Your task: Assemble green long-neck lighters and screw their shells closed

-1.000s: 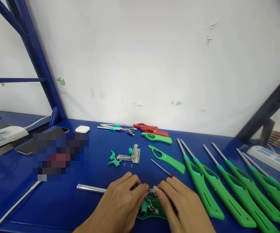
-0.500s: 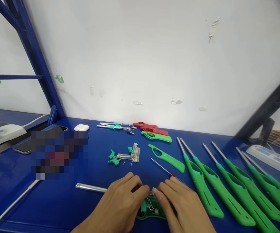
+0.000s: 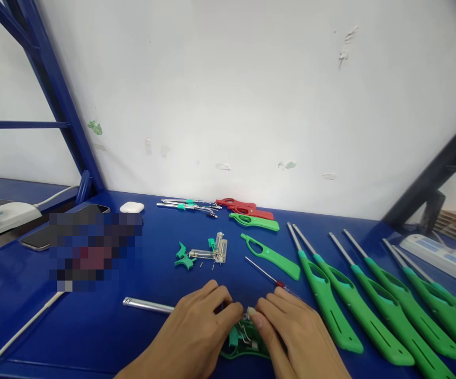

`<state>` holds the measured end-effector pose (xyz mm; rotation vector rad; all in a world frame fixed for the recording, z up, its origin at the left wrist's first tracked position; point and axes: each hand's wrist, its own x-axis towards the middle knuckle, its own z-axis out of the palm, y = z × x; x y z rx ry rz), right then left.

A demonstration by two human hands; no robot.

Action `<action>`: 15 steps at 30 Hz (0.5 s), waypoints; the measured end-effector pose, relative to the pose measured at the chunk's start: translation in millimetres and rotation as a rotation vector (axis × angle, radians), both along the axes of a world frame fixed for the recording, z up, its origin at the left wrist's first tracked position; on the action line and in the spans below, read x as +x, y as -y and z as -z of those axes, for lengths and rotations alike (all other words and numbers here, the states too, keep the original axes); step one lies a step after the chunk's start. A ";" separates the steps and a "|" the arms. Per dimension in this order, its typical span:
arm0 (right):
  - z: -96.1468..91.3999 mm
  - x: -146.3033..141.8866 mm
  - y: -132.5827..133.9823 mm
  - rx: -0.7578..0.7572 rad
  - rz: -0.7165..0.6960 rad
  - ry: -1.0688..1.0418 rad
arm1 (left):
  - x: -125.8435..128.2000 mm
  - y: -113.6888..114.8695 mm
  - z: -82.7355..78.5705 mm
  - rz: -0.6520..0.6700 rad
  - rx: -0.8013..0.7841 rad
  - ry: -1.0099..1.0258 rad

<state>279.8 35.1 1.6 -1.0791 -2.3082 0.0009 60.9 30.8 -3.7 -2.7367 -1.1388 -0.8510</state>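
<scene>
An opened green long-neck gas lighter (image 3: 247,351) lies between my hands at the table's near edge, thin wires and a teal trigger (image 3: 233,337) showing inside its half-shell. Its metal tube (image 3: 149,305) sticks out to the left from under my left hand (image 3: 200,326). That hand is closed on the lighter, thumb and index finger at the upper edge. My right hand (image 3: 291,326) is closed on the other end, its thumb tip pressing near a small part at the top edge. The fingers hide most of that part.
Beyond my hands lie teal triggers (image 3: 185,258), clear fuel tanks (image 3: 208,255), a screwdriver (image 3: 265,271) and a green half-shell (image 3: 271,257). Several assembled green lighters (image 3: 330,305) fill the right side. Metal tubes (image 3: 184,205) and red shells (image 3: 244,208) lie by the wall.
Both hands stay nearly in place on the lighter, with only a very slight shift. The camera view has moved a touch; nothing is taken up or let go.
</scene>
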 end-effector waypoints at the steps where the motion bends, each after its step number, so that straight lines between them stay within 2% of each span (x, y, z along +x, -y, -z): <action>1: -0.5 0.2 0.4 -0.004 -0.002 0.000 | 0.0 0.0 -0.5 0.001 -0.002 -0.004; 15: 2.9 2.7 4.8 -0.006 0.020 0.048 | 0.6 -0.8 -3.1 0.022 0.022 -0.012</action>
